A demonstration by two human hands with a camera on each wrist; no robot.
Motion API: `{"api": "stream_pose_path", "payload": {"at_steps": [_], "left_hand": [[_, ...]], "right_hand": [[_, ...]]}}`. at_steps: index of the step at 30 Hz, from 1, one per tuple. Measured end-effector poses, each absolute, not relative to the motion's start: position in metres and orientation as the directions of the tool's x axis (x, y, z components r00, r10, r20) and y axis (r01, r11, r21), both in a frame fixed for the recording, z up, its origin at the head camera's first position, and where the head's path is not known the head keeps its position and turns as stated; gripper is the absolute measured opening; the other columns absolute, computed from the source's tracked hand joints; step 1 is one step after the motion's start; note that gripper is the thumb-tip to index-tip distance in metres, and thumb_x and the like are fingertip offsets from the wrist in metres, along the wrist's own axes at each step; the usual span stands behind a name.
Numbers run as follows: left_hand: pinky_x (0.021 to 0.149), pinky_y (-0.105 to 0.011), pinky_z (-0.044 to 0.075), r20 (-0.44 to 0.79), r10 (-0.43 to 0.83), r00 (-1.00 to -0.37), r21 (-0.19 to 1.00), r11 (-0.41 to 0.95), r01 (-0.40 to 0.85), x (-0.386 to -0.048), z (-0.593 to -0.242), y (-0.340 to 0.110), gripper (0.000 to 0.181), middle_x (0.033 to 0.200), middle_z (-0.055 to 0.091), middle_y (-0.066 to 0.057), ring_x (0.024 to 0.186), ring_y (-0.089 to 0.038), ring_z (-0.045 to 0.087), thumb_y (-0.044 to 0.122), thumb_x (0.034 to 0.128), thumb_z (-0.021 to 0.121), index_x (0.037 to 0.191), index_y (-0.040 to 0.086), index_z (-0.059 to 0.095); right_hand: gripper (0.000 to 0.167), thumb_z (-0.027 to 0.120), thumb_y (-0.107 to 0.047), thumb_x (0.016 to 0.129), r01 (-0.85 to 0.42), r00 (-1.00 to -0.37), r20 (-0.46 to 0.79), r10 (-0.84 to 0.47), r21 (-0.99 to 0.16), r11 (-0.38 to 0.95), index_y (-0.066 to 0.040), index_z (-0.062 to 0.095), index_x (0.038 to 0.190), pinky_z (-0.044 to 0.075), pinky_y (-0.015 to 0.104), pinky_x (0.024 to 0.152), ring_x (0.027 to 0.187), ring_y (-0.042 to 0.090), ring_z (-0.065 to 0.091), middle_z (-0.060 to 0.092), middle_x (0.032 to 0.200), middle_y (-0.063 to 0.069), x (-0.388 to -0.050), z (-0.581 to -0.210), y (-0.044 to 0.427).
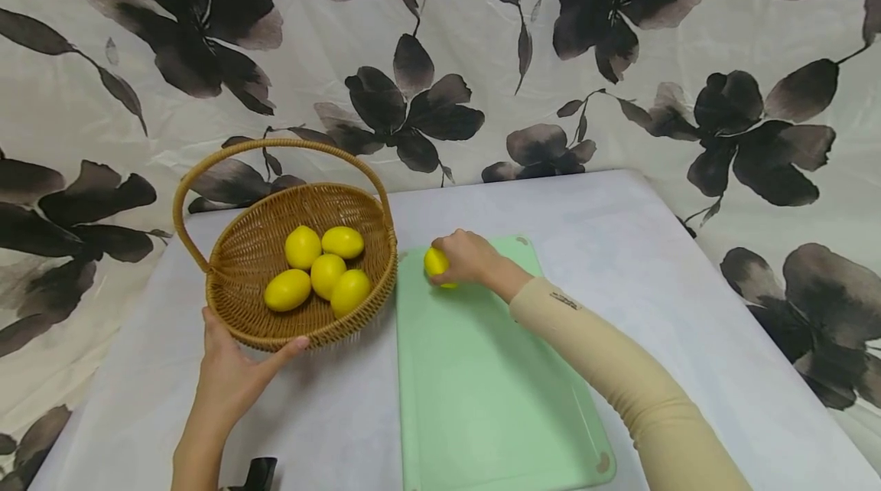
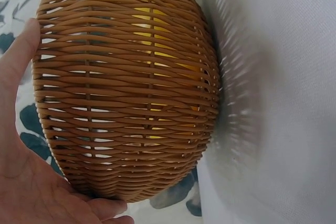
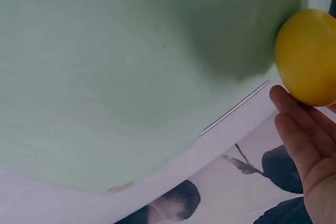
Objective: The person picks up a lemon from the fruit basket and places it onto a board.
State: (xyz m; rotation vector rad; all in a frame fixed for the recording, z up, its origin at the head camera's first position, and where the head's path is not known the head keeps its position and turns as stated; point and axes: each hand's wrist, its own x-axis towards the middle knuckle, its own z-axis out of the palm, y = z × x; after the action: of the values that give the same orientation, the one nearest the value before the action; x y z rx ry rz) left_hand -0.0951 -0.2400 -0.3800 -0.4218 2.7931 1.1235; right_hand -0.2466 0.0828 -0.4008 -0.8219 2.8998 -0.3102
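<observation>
A brown wicker basket (image 1: 237, 254) with a tall handle stands on the left, with several yellow lemons (image 1: 287, 291) inside. At its near side my left hand (image 1: 234, 380) grips the basket, thumb and fingers spread along the rim. In the left wrist view, yellow shows through the weave of the basket (image 2: 121, 87). My right hand (image 1: 473, 258) holds one lemon (image 1: 434, 263) by the far left end of a pale green cutting board (image 1: 482, 391). The right wrist view shows that lemon (image 3: 310, 56) against the fingers; the thumb is mostly hidden there.
A white cloth covers the table (image 1: 599, 246). Behind and around it hangs a floral fabric (image 1: 509, 32). A small black object (image 1: 261, 472) shows at the bottom edge, near my left wrist. The basket's right side stands close to the cutting board.
</observation>
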Motion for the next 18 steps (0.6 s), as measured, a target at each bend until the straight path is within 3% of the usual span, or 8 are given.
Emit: {"api": "stream_pose_path", "payload": {"at_steps": [9, 18], "left_hand": [[0.110, -0.070, 0.014, -0.167, -0.210, -0.963, 0.680, 0.683, -0.266, -0.0947, -0.3808, -0.2399, 0.136, 0.154, -0.030, -0.020, 0.143, -0.053, -0.007, 0.053, 0.0780, 0.074, 0.141, 0.010, -0.039], [0.111, -0.069, 0.013, -0.158, -0.200, -0.967, 0.686, 0.682, -0.253, -0.0940, -0.3815, -0.2409, 0.136, 0.154, -0.030, -0.020, 0.143, -0.052, -0.008, 0.052, 0.0784, 0.074, 0.141, 0.009, -0.039]], "right_hand": [[0.074, 0.074, -0.051, 0.078, -0.513, -0.841, -0.053, -0.538, -0.235, 0.825, -0.004, 0.056, 0.133, 0.052, 0.031, 0.072, 0.086, 0.022, 0.062, 0.070, 0.108, 0.010, -0.2475, -0.4035, 0.0868], [0.078, 0.073, -0.053, 0.077, -0.527, -0.835, -0.020, -0.550, -0.256, 0.810, -0.004, 0.054, 0.136, 0.054, 0.035, 0.083, 0.099, 0.024, 0.064, 0.066, 0.120, 0.014, -0.2458, -0.4072, 0.0844]]}}
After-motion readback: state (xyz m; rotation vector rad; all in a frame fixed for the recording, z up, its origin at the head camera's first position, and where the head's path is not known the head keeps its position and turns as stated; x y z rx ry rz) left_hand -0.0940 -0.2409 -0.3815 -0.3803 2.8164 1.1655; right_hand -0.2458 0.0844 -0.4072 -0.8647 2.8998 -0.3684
